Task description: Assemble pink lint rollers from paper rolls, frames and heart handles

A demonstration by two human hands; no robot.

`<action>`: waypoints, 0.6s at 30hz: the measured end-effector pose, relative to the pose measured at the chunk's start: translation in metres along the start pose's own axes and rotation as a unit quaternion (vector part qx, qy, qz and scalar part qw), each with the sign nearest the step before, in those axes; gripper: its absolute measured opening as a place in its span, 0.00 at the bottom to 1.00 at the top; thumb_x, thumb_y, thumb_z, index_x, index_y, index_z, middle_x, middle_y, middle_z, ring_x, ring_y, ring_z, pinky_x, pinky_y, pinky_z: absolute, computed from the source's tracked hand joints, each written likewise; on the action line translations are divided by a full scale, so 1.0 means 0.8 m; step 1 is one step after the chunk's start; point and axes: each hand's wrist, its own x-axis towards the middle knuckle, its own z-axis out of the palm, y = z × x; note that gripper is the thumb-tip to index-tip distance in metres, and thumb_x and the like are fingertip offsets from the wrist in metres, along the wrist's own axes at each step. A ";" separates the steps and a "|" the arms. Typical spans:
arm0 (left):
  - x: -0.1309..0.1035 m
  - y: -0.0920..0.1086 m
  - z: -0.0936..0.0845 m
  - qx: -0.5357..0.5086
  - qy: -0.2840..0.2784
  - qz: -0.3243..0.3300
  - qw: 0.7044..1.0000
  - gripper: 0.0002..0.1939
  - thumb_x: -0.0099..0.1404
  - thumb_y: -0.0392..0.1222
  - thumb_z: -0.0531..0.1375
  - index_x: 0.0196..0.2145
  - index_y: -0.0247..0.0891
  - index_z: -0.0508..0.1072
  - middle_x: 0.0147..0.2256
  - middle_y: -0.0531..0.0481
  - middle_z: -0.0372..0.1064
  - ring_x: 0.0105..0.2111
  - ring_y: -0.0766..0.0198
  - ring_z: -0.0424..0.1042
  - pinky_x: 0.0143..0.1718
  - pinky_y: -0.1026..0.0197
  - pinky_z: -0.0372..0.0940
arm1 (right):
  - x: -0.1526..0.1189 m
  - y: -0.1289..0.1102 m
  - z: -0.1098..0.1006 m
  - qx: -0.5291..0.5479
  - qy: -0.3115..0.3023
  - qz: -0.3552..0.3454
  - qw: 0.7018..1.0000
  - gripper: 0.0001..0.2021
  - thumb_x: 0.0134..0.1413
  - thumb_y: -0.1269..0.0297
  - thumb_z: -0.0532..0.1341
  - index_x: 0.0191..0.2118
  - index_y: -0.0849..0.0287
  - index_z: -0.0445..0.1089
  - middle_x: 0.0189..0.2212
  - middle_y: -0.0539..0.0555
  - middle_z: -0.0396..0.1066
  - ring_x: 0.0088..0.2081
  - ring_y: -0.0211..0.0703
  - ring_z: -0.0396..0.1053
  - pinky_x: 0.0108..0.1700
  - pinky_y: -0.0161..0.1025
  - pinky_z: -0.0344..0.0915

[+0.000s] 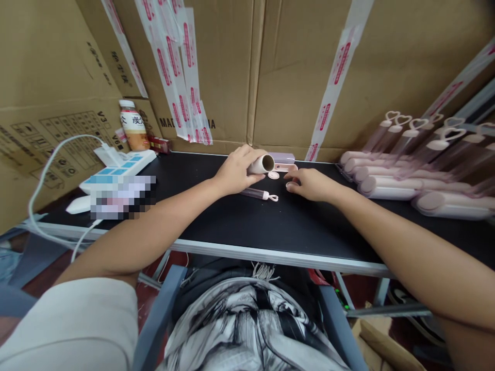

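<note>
My left hand [240, 170] is wrapped round a pale cardboard tube [263, 164], its open end facing right. Under that hand lies a clear pinkish stick with a heart-shaped loop [273, 197]. To the right, my right hand [305, 184] has its fingers curled at a small pale pink round piece [293, 186], partly hidden by the fingers. Between the hands rests a pink disc [273, 175]. Behind it are a long pink part [285, 167] and a lilac block [283, 157].
Several pink cylinders [386, 187] and clear tubes with heart loops [410, 133] stand at the right. On the left are a bottle [134, 126], a white power strip [119, 170], a cable and a blurred-out item. Cardboard [232, 67] walls the back of the black table [247, 226].
</note>
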 end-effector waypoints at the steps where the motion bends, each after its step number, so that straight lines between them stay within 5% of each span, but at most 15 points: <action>1: 0.000 0.000 0.000 0.007 -0.004 0.003 1.000 0.26 0.65 0.43 0.68 0.60 0.41 0.72 0.51 0.43 0.71 0.53 0.53 0.71 0.58 0.50 0.66 | 0.000 -0.001 -0.002 0.001 0.007 -0.007 1.000 0.20 0.59 0.61 0.64 0.54 0.60 0.80 0.43 0.61 0.81 0.42 0.55 0.77 0.46 0.45 0.68; 7: -0.001 -0.001 0.003 0.049 -0.033 0.000 0.998 0.28 0.66 0.45 0.67 0.62 0.43 0.71 0.52 0.42 0.69 0.52 0.51 0.70 0.56 0.49 0.64 | -0.004 -0.016 -0.012 0.055 0.083 -0.019 0.995 0.09 0.55 0.58 0.63 0.31 0.57 0.77 0.30 0.54 0.76 0.33 0.47 0.72 0.38 0.42 0.62; 13: -0.003 0.001 0.004 0.070 -0.056 -0.001 0.996 0.29 0.67 0.47 0.66 0.63 0.44 0.70 0.51 0.42 0.69 0.51 0.51 0.69 0.54 0.50 0.62 | -0.006 -0.021 -0.012 0.166 0.147 0.018 0.975 0.12 0.52 0.53 0.68 0.32 0.56 0.71 0.28 0.53 0.75 0.31 0.46 0.71 0.36 0.41 0.62; 18: -0.003 0.002 0.004 0.102 -0.066 0.002 0.993 0.29 0.67 0.49 0.66 0.64 0.44 0.70 0.51 0.41 0.68 0.50 0.49 0.68 0.53 0.50 0.61 | -0.007 -0.027 -0.011 0.372 0.177 -0.012 0.911 0.21 0.48 0.47 0.73 0.27 0.55 0.66 0.33 0.56 0.78 0.36 0.49 0.75 0.41 0.44 0.69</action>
